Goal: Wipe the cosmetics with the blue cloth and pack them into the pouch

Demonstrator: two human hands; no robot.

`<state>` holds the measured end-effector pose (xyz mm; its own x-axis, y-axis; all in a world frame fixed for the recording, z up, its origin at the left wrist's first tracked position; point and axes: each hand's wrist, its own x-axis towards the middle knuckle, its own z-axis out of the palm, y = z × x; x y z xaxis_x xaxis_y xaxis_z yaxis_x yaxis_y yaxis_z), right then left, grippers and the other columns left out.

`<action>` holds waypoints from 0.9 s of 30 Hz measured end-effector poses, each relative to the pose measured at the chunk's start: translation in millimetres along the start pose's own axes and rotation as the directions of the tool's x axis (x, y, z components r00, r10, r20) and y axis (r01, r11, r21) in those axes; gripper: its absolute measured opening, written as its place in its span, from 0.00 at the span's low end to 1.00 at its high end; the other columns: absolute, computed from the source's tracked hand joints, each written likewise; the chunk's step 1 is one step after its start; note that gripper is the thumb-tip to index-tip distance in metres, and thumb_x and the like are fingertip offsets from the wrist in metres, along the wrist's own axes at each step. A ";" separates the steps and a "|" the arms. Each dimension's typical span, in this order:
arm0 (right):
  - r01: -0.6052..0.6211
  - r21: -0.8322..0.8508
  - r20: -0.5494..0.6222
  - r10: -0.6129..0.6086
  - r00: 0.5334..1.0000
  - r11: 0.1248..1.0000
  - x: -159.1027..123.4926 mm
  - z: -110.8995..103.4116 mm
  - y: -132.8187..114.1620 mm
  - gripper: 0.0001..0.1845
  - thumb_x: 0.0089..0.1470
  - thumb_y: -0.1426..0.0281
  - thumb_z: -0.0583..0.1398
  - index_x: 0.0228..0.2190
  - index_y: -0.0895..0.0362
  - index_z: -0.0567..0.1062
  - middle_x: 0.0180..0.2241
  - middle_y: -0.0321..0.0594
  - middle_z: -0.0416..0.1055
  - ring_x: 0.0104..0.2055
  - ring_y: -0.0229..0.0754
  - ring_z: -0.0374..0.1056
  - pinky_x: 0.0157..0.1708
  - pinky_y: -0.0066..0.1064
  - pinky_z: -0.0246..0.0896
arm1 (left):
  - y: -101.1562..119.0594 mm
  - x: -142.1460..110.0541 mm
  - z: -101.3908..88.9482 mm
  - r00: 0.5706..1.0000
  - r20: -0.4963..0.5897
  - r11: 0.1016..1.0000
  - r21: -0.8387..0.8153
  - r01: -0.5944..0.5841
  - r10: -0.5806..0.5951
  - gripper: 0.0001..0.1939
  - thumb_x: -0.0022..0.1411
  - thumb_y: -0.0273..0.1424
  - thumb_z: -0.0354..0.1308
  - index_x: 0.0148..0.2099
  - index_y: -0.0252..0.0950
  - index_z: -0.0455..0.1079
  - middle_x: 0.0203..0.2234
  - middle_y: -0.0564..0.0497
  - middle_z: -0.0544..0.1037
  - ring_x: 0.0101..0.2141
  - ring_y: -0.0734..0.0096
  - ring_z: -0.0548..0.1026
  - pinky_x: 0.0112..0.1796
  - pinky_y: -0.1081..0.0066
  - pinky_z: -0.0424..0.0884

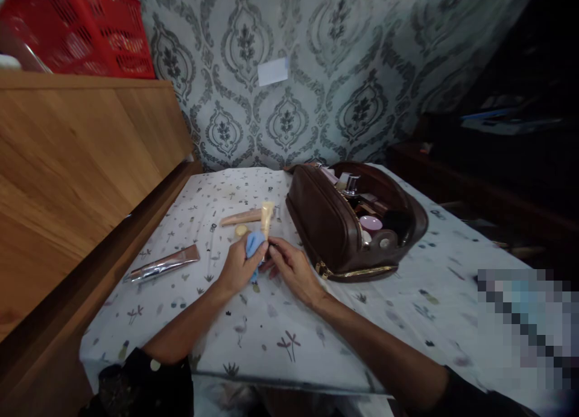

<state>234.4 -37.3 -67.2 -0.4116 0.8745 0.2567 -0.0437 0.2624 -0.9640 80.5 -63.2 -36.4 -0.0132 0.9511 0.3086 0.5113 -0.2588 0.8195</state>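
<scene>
My left hand [239, 265] is closed on a small blue cloth [253, 245], pressing it against a cream-coloured tube [266, 218] that stands upright. My right hand [291, 266] pinches the lower end of that tube from the right. Both hands rest on a white patterned tablecloth [280, 320]. Just behind the hands lie a small round cream cap [241, 230] and a peach-coloured tube [240, 218] on its side.
An open brown toiletry bag [325, 224] full of cosmetics stands right of my hands. A silver-brown tube [163, 264] lies at the left. A wooden cabinet [76, 163] flanks the table's left side, with a red basket [90, 31] on top. Patterned wallpaper is behind.
</scene>
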 end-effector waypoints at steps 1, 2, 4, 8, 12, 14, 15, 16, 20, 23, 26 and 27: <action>-0.004 0.037 -0.002 0.004 1.000 0.999 0.9 0.1 0.8 0.22 0.62 0.56 0.55 0.50 0.54 0.74 0.32 0.40 0.76 0.27 0.42 0.75 0.26 0.33 0.72 | -0.6 -0.3 2.4 1.000 0.016 1.000 0.010 -0.023 0.022 0.15 0.66 0.44 0.53 0.33 0.38 0.64 0.25 0.54 0.71 0.28 0.71 0.70 0.32 0.70 0.67; -0.009 0.069 -0.005 0.009 1.000 0.998 1.7 0.2 1.3 0.21 0.61 0.55 0.56 0.49 0.54 0.74 0.32 0.39 0.76 0.26 0.41 0.73 0.26 0.33 0.73 | -1.6 -0.5 4.0 0.999 0.028 0.999 0.030 -0.040 0.039 0.16 0.66 0.45 0.53 0.33 0.38 0.64 0.25 0.54 0.71 0.28 0.70 0.70 0.32 0.70 0.68; -0.024 0.131 0.004 0.024 1.000 0.991 2.8 0.2 1.3 0.21 0.59 0.55 0.58 0.48 0.55 0.75 0.31 0.38 0.75 0.25 0.40 0.72 0.27 0.33 0.73 | -4.6 -0.8 4.9 0.997 0.037 0.993 0.091 -0.070 0.066 0.17 0.68 0.46 0.51 0.33 0.39 0.65 0.25 0.53 0.72 0.28 0.69 0.71 0.32 0.69 0.68; -0.071 0.268 0.075 0.052 0.996 0.961 4.3 -0.1 -2.3 0.24 0.54 0.53 0.64 0.47 0.55 0.75 0.32 0.38 0.75 0.29 0.40 0.73 0.28 0.32 0.73 | -11.6 -2.7 1.0 0.994 0.038 0.979 0.173 -0.105 0.100 0.18 0.70 0.47 0.45 0.37 0.39 0.64 0.25 0.53 0.73 0.27 0.69 0.72 0.31 0.69 0.67; -0.125 0.358 0.082 0.102 0.991 0.925 5.7 -0.7 -6.2 0.26 0.50 0.53 0.67 0.46 0.56 0.75 0.33 0.38 0.76 0.28 0.39 0.73 0.29 0.32 0.72 | -13.9 -6.9 -2.6 0.990 -0.019 0.970 0.204 -0.134 0.141 0.17 0.70 0.47 0.44 0.46 0.39 0.60 0.27 0.54 0.74 0.26 0.69 0.73 0.30 0.70 0.66; -0.131 0.373 0.076 0.111 0.991 0.919 6.0 -0.9 -7.6 0.26 0.50 0.53 0.68 0.44 0.56 0.76 0.32 0.37 0.76 0.28 0.38 0.72 0.29 0.31 0.71 | -13.1 -8.4 -3.1 0.978 -0.024 0.946 0.261 -0.192 0.205 0.15 0.72 0.44 0.44 0.49 0.39 0.61 0.29 0.52 0.76 0.27 0.68 0.75 0.31 0.70 0.67; -0.129 0.368 0.081 0.107 0.991 0.921 6.0 -0.9 -8.2 0.25 0.50 0.53 0.68 0.43 0.56 0.76 0.31 0.36 0.75 0.28 0.38 0.72 0.29 0.31 0.71 | -12.7 -8.5 -3.2 0.970 -0.007 0.924 0.303 -0.231 0.245 0.14 0.72 0.42 0.44 0.49 0.39 0.62 0.30 0.51 0.77 0.28 0.67 0.76 0.32 0.69 0.68; -0.124 0.356 0.091 0.098 0.991 0.926 5.7 -0.9 -8.9 0.24 0.50 0.53 0.68 0.42 0.56 0.76 0.30 0.36 0.75 0.27 0.38 0.71 0.28 0.30 0.70 | -12.5 -8.1 -3.2 0.958 0.019 0.897 0.348 -0.273 0.285 0.14 0.72 0.41 0.43 0.48 0.39 0.64 0.31 0.50 0.78 0.30 0.67 0.77 0.33 0.69 0.68; -0.110 0.277 0.144 0.072 0.987 0.954 3.5 0.4 -11.1 0.23 0.52 0.51 0.66 0.40 0.56 0.76 0.28 0.34 0.72 0.25 0.37 0.69 0.26 0.29 0.67 | -15.9 0.4 -7.8 0.939 0.045 0.803 0.507 -0.315 0.340 0.14 0.73 0.37 0.43 0.44 0.39 0.69 0.32 0.49 0.79 0.33 0.67 0.78 0.35 0.71 0.68; -0.137 0.230 0.181 0.096 0.979 0.963 1.1 3.0 -11.9 0.23 0.52 0.51 0.66 0.41 0.56 0.76 0.24 0.32 0.69 0.23 0.36 0.67 0.24 0.28 0.65 | -23.2 12.2 -20.1 0.952 -0.086 0.773 0.608 -0.183 0.293 0.14 0.73 0.37 0.44 0.43 0.39 0.70 0.33 0.48 0.79 0.34 0.66 0.78 0.35 0.71 0.67; -0.163 0.230 0.199 0.117 0.973 0.960 -0.2 5.5 -11.9 0.24 0.51 0.51 0.66 0.42 0.55 0.76 0.26 0.33 0.70 0.23 0.36 0.67 0.22 0.27 0.62 | -30.2 22.2 -36.0 0.945 -0.201 0.761 0.645 -0.070 0.257 0.15 0.74 0.37 0.45 0.45 0.38 0.71 0.35 0.47 0.80 0.35 0.64 0.78 0.36 0.70 0.67; -0.168 0.233 0.201 0.121 0.972 0.958 -0.2 5.9 -12.0 0.24 0.51 0.51 0.67 0.42 0.55 0.76 0.27 0.33 0.70 0.23 0.36 0.67 0.21 0.27 0.61 | -31.6 24.1 -40.1 0.943 -0.220 0.759 0.649 -0.051 0.251 0.15 0.74 0.36 0.44 0.46 0.38 0.71 0.36 0.47 0.80 0.36 0.64 0.78 0.36 0.70 0.67</action>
<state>229.7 -43.0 -56.0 -0.5885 0.7997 0.1189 -0.1854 0.0096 -0.9826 29.5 -38.9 -35.5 -0.0729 0.7949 0.6024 0.9463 -0.1356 0.2935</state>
